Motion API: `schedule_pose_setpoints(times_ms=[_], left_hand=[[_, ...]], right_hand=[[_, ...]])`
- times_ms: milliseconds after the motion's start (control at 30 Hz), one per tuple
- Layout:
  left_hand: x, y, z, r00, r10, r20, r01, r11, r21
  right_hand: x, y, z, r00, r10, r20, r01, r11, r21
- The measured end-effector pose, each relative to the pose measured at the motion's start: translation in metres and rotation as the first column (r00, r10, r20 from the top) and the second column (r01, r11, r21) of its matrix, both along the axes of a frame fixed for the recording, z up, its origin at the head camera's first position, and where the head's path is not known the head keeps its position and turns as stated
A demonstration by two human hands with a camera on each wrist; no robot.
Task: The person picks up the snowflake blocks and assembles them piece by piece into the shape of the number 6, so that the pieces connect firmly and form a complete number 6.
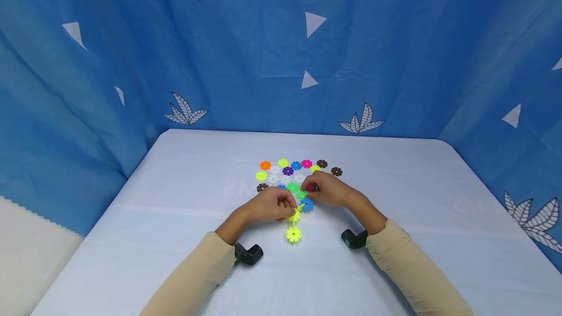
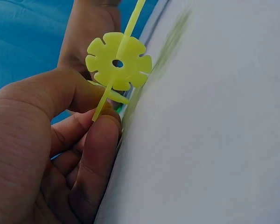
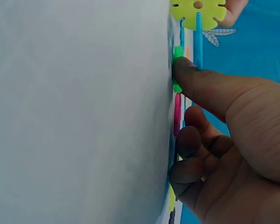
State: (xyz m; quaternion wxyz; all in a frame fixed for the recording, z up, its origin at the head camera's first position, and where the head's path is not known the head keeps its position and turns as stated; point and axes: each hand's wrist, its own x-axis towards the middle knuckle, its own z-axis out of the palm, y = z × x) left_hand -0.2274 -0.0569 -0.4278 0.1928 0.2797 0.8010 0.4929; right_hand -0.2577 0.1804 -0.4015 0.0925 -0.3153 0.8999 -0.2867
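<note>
My left hand point(image 1: 273, 205) pinches a chain of slotted flower-shaped discs between thumb and fingers. Its yellow discs point(image 2: 117, 61) interlock at angles through their slots, and the lowest yellow disc point(image 1: 293, 234) hangs toward the near side. At the chain's other end stands a blue disc point(image 1: 307, 204), slotted into a yellow disc point(image 3: 198, 11). My right hand point(image 1: 330, 189) is low over the table, its thumb touching a green disc point(image 3: 178, 83). The other fingers are loosely bent beside a pink disc point(image 3: 177, 114), which the hand partly covers in the head view.
Several loose discs lie beyond the hands, among them an orange disc point(image 1: 265, 165), a purple disc point(image 1: 288, 171), white discs point(image 1: 273, 178) and a brown disc point(image 1: 336, 171). The white table point(image 1: 184, 169) meets a blue patterned curtain point(image 1: 259, 62) at the back.
</note>
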Motion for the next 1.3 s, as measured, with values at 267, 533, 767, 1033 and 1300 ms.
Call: schedule_pose_setpoints(times_ms=[267, 533, 767, 1033, 1300], left_hand=[[0.0, 0.0, -0.001, 1.0, 0.004, -0.008, -0.004, 1.0, -0.012], [0.0, -0.002, 0.0, 1.0, 0.009, -0.013, -0.009, 1.0, -0.019], [0.0, -0.001, -0.001, 1.0, 0.008, -0.017, -0.008, 1.0, 0.0], [0.0, 0.0, -0.001, 1.0, 0.028, -0.01, -0.028, 0.999, -0.017], [0.0, 0.001, 0.0, 1.0, 0.025, -0.009, -0.025, 0.999, -0.022]], right_hand=[[0.012, 0.007, 0.0, 0.986, -0.159, 0.056, 0.162, 0.985, -0.054], [0.026, 0.017, 0.004, 0.967, -0.243, 0.076, 0.246, 0.969, -0.032], [0.033, 0.022, 0.013, 0.967, -0.217, 0.132, 0.21, 0.976, 0.061], [0.038, 0.017, 0.015, 0.981, -0.156, 0.113, 0.152, 0.987, 0.045], [0.039, 0.016, 0.015, 0.983, -0.152, 0.105, 0.147, 0.988, 0.056]])
